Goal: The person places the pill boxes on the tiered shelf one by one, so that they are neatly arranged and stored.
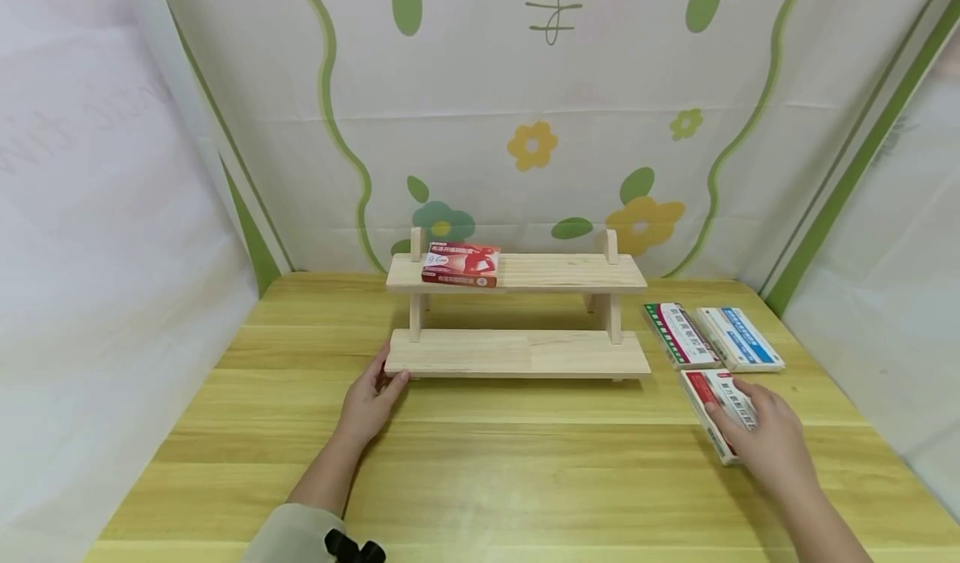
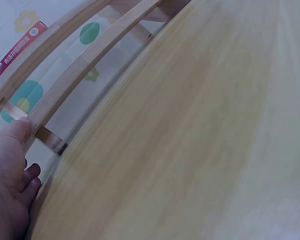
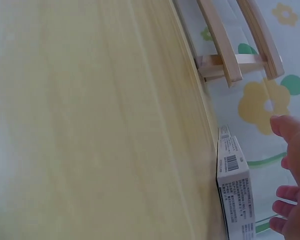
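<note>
A two-tier wooden shelf stands on the table. My left hand grips the left end of its lower board, thumb at the front edge; some of the fingers are hidden in the head view. A red medicine box lies on the upper tier, toward the left. On the right, my right hand hovers over a white medicine box with a red end, and partly covers it from above. In the right wrist view, the fingers are spread with a gap between them and the white box.
Behind that box, a white box with green and magenta bands and a white-and-blue box lie flat beside each other. The wooden table reaches a floral cloth backdrop, with white cloth sides at left and right.
</note>
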The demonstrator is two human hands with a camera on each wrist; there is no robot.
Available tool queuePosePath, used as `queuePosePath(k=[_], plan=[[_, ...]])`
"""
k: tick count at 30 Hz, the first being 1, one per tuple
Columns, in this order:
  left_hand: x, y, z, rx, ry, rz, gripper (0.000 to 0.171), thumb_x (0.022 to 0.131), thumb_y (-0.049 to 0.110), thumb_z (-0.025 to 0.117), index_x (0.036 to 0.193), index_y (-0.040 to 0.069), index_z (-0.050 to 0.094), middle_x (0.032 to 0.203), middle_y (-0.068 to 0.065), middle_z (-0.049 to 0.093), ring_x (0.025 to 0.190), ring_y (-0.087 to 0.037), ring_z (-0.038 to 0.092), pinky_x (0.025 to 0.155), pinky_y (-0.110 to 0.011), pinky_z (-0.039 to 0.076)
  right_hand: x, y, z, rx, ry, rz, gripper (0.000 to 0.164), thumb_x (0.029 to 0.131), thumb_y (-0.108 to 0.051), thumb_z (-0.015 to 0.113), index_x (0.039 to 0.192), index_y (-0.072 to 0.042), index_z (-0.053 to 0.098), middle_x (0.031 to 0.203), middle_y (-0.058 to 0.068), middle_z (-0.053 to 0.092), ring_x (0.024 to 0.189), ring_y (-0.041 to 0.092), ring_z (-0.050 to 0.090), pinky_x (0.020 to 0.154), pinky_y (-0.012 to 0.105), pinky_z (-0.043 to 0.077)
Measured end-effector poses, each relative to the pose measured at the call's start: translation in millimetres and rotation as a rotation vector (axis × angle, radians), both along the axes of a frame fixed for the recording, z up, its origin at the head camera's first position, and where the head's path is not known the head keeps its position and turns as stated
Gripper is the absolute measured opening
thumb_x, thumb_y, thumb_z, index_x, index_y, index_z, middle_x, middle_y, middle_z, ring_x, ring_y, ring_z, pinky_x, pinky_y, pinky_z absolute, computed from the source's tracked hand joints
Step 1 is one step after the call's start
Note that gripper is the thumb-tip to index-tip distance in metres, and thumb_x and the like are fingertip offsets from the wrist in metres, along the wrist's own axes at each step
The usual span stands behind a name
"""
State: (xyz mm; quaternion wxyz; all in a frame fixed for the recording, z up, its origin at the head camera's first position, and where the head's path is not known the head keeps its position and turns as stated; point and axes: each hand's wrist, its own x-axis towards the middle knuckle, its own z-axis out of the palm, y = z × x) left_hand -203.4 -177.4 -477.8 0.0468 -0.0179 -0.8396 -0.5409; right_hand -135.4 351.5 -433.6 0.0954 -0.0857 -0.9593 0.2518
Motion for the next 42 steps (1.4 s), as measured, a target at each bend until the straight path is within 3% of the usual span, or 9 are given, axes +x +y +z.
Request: queuePosePath(k=[7, 14, 27, 35, 42], plan=[[0.6, -0.4, 0.1, 0.017, -0.02, -0.006, 0.071, 0.099, 0.031, 0.06, 0.157, 0.012, 0.023, 0.154, -0.017, 0.039, 0.14, -0.031, 0.042, 0.115, -0.046, 0.038, 5.5, 10.4, -9.5, 0.018, -0.06, -0.027, 0.079, 0.096, -0.054, 0.053, 0.144, 0.008, 0.037, 0.142, 0.042, 0.03, 0.126, 0.062, 0.028, 0.096, 0.075, 0.029], [1.0, 0.0, 1.2, 0.014, -0.023, -0.011, 0.072, 0.099, 0.032, 0.059, 0.157, 0.011, 0.023, 0.154, -0.018, 0.04, 0.14, -0.031, 0.042, 0.115, -0.046, 0.038, 7.3, 18.4, -16.0, 0.028, -0.179, -0.048, 0.091, 0.093, -0.063, 0.05, 0.145, 0.009, 0.033, 0.142, 0.045, 0.024, 0.125, 0.064, 0.024, 0.094, 0.078, 0.029], [0.1, -0.9, -0.2, 0.012, -0.006, -0.005, 0.07, 0.099, 0.029, 0.06, 0.156, 0.01, 0.025, 0.152, -0.018, 0.042, 0.138, -0.032, 0.045, 0.114, -0.046, 0.039, 13.2, 17.1, -28.5, 0.05, -0.151, -0.054, 0.091, 0.087, -0.062, 0.061, 0.139, 0.009, 0.04, 0.137, 0.045, 0.031, 0.12, 0.063, 0.032, 0.091, 0.076, 0.034], [0.2, -0.9, -0.5, 0.013, -0.013, -0.002, 0.07, 0.098, 0.029, 0.06, 0.156, 0.01, 0.025, 0.151, -0.018, 0.043, 0.137, -0.031, 0.046, 0.114, -0.046, 0.04, 13.1, 16.7, -28.5, 0.033, -0.154, -0.06, 0.092, 0.088, -0.062, 0.061, 0.14, 0.01, 0.039, 0.137, 0.044, 0.033, 0.12, 0.061, 0.033, 0.092, 0.075, 0.035], [1.2, -0.1, 0.1, 0.001, 0.01, 0.002, 0.071, 0.098, 0.029, 0.06, 0.156, 0.008, 0.025, 0.15, -0.021, 0.043, 0.136, -0.034, 0.046, 0.112, -0.048, 0.041, 10.0, 16.1, -20.8, -0.019, -0.182, -0.09, 0.093, 0.09, -0.063, 0.056, 0.146, 0.008, 0.033, 0.143, 0.043, 0.024, 0.125, 0.062, 0.027, 0.093, 0.077, 0.032]])
